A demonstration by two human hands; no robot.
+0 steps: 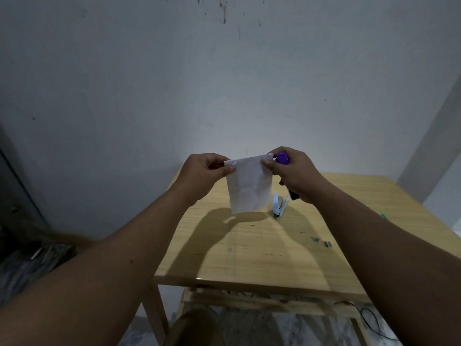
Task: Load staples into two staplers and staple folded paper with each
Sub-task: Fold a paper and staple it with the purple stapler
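Observation:
A folded white paper [249,186] hangs in the air above the wooden table [249,253]. My left hand [202,176] pinches its top left corner. My right hand [296,176] grips a purple stapler [283,158] whose front end sits at the paper's top right corner; the stapler's dark rear end sticks out below my palm. A light blue stapler [279,204] lies open on the table, just right of the paper's lower edge. A few loose staple strips [323,241] lie on the table further to the right.
A pale wall stands right behind the table. Under the tabletop there is a slatted shelf [249,298]. A black cable [369,318] runs over the floor at lower right. Dark clutter sits on the floor at far left.

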